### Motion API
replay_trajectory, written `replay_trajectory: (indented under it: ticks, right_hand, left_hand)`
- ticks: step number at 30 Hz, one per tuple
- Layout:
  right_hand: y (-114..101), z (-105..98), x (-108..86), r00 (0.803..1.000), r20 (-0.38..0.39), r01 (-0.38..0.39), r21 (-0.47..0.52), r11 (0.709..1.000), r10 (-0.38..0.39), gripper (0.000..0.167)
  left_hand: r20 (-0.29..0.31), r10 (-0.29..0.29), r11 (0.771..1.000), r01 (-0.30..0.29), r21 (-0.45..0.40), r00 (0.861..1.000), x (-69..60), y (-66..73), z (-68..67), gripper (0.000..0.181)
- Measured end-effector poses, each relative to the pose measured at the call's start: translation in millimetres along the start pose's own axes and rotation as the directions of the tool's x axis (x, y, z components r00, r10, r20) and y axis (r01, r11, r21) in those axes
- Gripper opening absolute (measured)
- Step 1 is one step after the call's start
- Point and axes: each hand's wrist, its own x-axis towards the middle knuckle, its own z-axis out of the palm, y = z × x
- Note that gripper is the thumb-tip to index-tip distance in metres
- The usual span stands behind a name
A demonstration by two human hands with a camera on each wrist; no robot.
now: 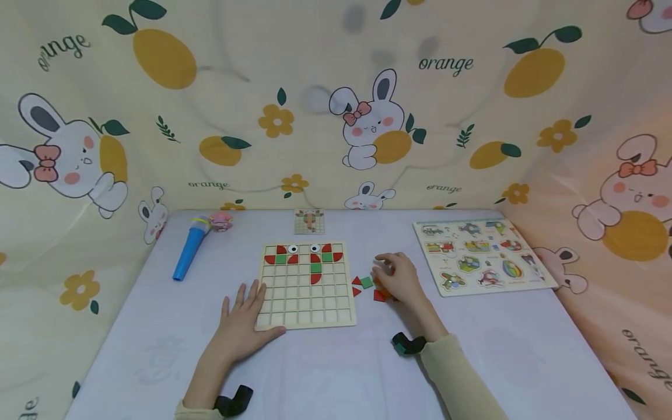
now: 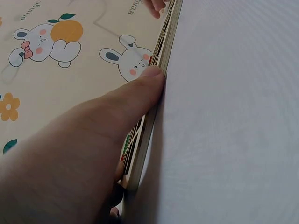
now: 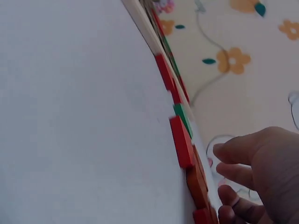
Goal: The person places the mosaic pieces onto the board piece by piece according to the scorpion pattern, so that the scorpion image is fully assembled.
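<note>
A wooden grid board (image 1: 328,303) lies on the table with red and green pieces and two round eye pieces set in its upper rows. My left hand (image 1: 241,326) rests at the board's lower left corner, fingers along the left side, thumb (image 2: 152,77) on the near edge. Over the loose pieces right of the board hovers my right hand (image 1: 403,280), its fingers loosely bent, with nothing visible between them. Beneath and beside it lie a green square (image 1: 366,283), several red pieces (image 3: 182,142) and an orange-brown piece (image 3: 197,184), partly hidden by the hand in the head view.
A small pattern card (image 1: 310,222) lies behind the board. A blue toy microphone (image 1: 185,251) and a pink figurine (image 1: 221,220) are at the back left. At the right lies a picture puzzle board (image 1: 485,256). A patterned curtain (image 1: 294,58) hangs behind the table.
</note>
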Motion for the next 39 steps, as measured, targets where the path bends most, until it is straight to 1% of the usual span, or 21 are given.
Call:
replay_trajectory:
  ticks: [5, 8, 13, 18, 21, 28, 31, 35, 39]
  right_hand:
    - [13, 2, 0.1, 1.000, -0.006, 0.020, 0.007, 1.000, -0.020, 0.030]
    - [18, 4, -1.4, 1.000, -0.015, 0.013, 0.006, 1.000, -0.013, 0.028]
    - [19, 6, -4.7, 1.000, -0.023, -0.004, 0.006, 1.000, 0.004, 0.025]
    - [21, 4, -5.6, 1.000, -0.001, 0.001, 0.001, 1.000, -0.001, 0.026]
    - [25, 0, -5.6, 1.000, 0.025, 0.013, 0.001, 1.000, -0.013, 0.027]
    - [43, -19, -6.6, 0.995, 0.071, 0.075, 0.003, 0.997, -0.075, 0.027]
    - [49, -26, -7.2, 0.992, 0.093, 0.082, 0.004, 0.997, -0.082, 0.025]
    - [54, -32, -5.5, 0.990, 0.106, 0.088, 0.006, 0.996, -0.088, 0.021]
    - [53, -36, -3.0, 0.989, 0.111, 0.096, -0.002, 0.995, -0.095, 0.020]
  left_hand:
    - [-0.002, 0.004, 1.000, -0.004, -0.010, 1.000, -1.1, 0.4, -1.4, 0.120]
    - [-0.002, 0.005, 1.000, -0.005, -0.008, 1.000, -1.4, 0.0, -1.4, 0.120]
    - [-0.004, 0.011, 1.000, -0.011, 0.001, 1.000, -1.8, -0.7, -0.3, 0.121]
    - [-0.005, 0.014, 1.000, -0.014, 0.002, 1.000, -1.5, -1.3, 0.5, 0.121]
    - [-0.003, 0.013, 1.000, -0.013, 0.003, 1.000, -1.1, -1.8, 1.2, 0.121]
    - [0.003, 0.016, 1.000, -0.016, 0.000, 1.000, -0.8, -1.8, 2.4, 0.122]
    - [0.005, 0.014, 1.000, -0.014, -0.004, 1.000, -0.8, -1.8, 2.2, 0.122]
    - [0.005, 0.016, 1.000, -0.016, -0.009, 1.000, -0.7, -1.4, 1.0, 0.121]
    - [0.004, 0.014, 1.000, -0.014, -0.018, 1.000, -1.1, -0.7, -1.2, 0.121]
